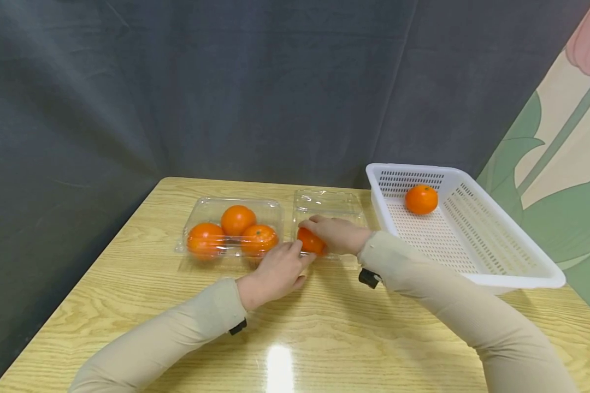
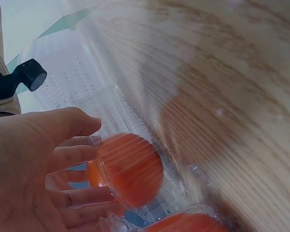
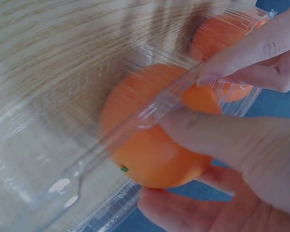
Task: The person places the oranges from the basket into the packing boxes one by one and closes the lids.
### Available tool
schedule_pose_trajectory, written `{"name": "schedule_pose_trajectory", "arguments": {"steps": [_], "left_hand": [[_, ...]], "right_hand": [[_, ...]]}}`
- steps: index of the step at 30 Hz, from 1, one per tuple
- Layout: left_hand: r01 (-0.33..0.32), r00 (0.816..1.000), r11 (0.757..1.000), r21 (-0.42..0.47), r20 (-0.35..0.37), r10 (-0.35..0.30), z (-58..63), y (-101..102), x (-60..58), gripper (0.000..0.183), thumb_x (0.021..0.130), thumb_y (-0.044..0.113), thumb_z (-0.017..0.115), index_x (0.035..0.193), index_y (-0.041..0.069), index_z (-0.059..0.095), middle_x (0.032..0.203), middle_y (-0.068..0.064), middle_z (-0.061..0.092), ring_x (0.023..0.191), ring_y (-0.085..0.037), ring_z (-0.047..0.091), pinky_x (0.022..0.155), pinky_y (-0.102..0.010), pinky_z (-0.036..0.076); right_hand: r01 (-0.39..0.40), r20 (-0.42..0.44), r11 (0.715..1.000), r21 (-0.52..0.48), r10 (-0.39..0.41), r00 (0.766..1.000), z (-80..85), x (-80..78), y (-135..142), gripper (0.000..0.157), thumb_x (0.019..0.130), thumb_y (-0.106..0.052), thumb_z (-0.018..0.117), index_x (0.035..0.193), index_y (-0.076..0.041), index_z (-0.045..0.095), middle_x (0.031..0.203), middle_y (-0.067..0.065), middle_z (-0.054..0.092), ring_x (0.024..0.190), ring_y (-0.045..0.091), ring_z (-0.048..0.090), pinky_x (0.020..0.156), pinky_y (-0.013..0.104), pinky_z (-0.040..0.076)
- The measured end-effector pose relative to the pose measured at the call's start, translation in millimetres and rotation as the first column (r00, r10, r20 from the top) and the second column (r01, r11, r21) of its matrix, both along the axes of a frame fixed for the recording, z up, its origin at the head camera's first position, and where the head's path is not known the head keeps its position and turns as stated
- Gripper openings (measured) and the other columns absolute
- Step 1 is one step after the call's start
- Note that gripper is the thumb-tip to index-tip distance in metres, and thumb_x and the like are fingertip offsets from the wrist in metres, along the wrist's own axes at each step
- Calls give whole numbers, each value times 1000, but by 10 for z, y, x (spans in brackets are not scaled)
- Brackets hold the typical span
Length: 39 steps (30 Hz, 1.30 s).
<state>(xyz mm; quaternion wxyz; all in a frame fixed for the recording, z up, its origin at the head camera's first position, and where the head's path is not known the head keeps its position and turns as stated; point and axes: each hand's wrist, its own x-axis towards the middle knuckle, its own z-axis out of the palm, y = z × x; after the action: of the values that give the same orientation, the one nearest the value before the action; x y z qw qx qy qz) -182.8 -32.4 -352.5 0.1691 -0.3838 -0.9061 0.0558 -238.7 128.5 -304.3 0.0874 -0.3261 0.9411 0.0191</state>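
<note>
My right hand [image 1: 343, 236] holds an orange [image 1: 310, 240] inside the near left part of a clear plastic box [image 1: 326, 203]. In the right wrist view, the thumb lies on top of this orange [image 3: 159, 166] and fingers reach round its far side. The box's near rim crosses in front of the fruit. My left hand [image 1: 276, 274] rests at the box's near left corner, fingers extended, fingertips right at the rim. Through the clear wall, the left wrist view shows the same orange [image 2: 133, 169] beside those fingers.
Left of this box, another clear plastic box [image 1: 265, 203] contains several oranges [image 1: 238, 219]. On the right stands a white perforated basket [image 1: 516, 281] with one orange [image 1: 421, 200] in it. All stand on a wooden table [image 1: 334, 338], with a dark curtain [image 1: 275, 93] behind.
</note>
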Motion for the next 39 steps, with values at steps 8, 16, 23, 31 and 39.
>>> {"name": "schedule_pose_trajectory", "arguments": {"steps": [8,16,23,31,39], "left_hand": [[-3,1000,1000,1,16,3,2,-1,-4,46,82,35,70,123,16,60,97,-7,58,90,-21,62,82,-31,53],[-9,1000,1000,-14,19,9,14,2,1,48,83,36,69,126,17,59,100,-7,59,92,-21,63,85,-31,53],[-5,1000,1000,-8,13,5,3,-2,-1,49,82,36,70,126,17,59,101,-8,59,92,-21,63,85,-31,53],[-3,1000,1000,-7,-2,3,-5,-3,-1,49,82,36,70,126,17,59,99,-7,58,89,-20,63,81,-30,54],[6,1000,1000,16,-4,-6,-15,-5,-1,48,81,35,71,125,17,60,97,-7,58,87,-20,62,79,-30,54]], "right_hand": [[-6,28,1000,-2,6,1000,20,-16,-8,67,76,-11,76,135,-9,45,129,26,52,107,40,60,92,50,49],[20,68,1000,-9,-20,997,53,-22,22,67,78,-11,75,137,-10,43,129,25,50,104,38,60,92,48,49],[-13,49,1000,-20,14,999,58,-35,42,58,79,-7,72,131,-8,47,116,21,57,95,32,62,86,43,53],[-20,6,1000,-16,20,1000,121,-2,72,58,78,-9,74,130,-9,48,110,17,58,93,30,62,83,43,53],[-10,-33,1000,2,10,999,196,38,109,59,80,-16,74,132,-8,47,116,17,58,99,32,61,83,45,53]]}}
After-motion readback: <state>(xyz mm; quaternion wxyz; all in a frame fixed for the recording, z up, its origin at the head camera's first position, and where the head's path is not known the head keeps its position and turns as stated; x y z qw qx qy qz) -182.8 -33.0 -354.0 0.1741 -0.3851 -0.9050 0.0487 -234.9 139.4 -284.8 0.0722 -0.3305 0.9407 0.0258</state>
